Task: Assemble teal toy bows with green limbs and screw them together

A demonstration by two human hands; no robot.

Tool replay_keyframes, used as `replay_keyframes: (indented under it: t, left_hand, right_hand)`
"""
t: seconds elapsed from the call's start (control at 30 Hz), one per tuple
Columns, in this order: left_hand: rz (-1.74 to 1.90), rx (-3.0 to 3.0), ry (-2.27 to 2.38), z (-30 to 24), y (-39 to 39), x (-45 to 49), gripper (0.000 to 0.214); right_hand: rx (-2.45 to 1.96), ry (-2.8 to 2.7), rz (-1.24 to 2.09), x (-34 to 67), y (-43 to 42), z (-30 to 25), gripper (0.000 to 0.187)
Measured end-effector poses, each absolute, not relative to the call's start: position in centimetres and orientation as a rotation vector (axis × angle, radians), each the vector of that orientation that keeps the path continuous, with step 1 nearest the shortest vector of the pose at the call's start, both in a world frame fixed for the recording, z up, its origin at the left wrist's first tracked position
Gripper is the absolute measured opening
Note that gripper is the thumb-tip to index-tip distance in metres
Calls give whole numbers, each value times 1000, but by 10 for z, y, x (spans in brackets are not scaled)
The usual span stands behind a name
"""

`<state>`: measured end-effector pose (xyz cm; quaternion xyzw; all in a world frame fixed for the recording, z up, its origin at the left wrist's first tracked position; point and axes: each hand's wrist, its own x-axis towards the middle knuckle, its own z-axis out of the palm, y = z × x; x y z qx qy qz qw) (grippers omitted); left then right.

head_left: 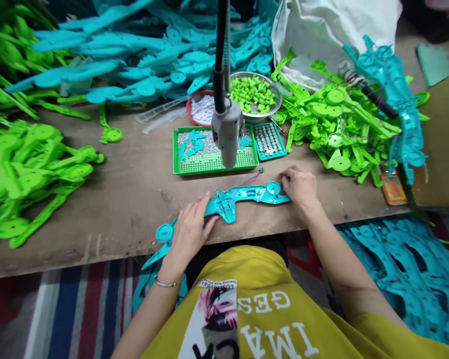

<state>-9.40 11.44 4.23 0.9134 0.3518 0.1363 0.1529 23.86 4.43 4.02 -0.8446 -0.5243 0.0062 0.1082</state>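
A blue plastic shell half (243,193), long and curved like a toy bow, lies near the table's front edge with its hollow side up. Thin dark red wires run inside it, and one lead with a small green connector (262,170) sticks out behind. My left hand (190,222) grips the shell's left part, thumb at its front edge and fingers over the top. At the shell's right tip is my right hand (298,185), its fingers curled and pinched together. Whatever the right fingertips hold, if anything, is too small to make out.
Behind the shell stand a green tray (213,167) of small metal parts, a teal tray (271,155) of round metal pieces and a metal bowl (279,105) of green bits. An electric screwdriver (228,132) hangs above. Green parts (41,179) pile left, more (340,129) right.
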Motion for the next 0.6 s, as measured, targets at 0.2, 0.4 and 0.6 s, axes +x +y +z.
replay_keyframes:
  t: [0.2, 0.4, 0.6]
  left_hand:
    - [406, 2627, 999, 40, 115, -96, 60]
    - [386, 2702, 965, 43, 115, -95, 59]
    - [333, 2769, 912, 47, 115, -93, 54]
  right_hand:
    - [-2555, -1474, 75, 227, 31, 44, 26]
    - [-2235, -1554, 4, 220, 27, 52, 35]
    - [-1850, -2008, 321, 223, 62, 58, 45]
